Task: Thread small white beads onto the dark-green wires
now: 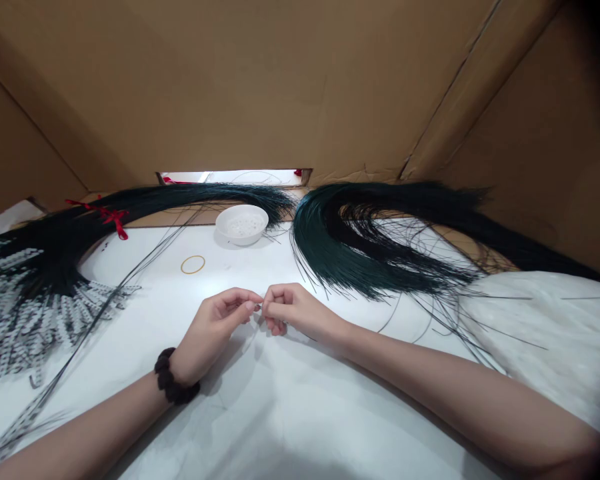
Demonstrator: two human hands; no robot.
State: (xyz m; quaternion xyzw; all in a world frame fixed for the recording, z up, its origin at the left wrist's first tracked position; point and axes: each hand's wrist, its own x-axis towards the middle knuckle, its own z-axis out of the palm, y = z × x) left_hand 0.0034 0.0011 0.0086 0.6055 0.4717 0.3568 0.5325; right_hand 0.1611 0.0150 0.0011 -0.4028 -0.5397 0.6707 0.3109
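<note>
My left hand (215, 330) and my right hand (293, 310) meet fingertip to fingertip over the white table cover (280, 413). Both are closed in a pinch on something tiny between them that I cannot make out. A dark scrunchie (173, 385) sits on my left wrist. A bundle of thin dark green wires (380, 247) fans out just right of my right hand. Another dark wire bundle (145, 203) lies at the back left, tied with a red ribbon (111, 217). A small white bowl (242, 224) holding pale beads stands beyond my hands.
A yellow rubber band (193, 265) lies on the cover left of the bowl. Wires with white beaded ends (25, 313) spread at the far left. Brown cardboard walls (280, 87) enclose the back and sides. White fabric (545, 333) lies at the right.
</note>
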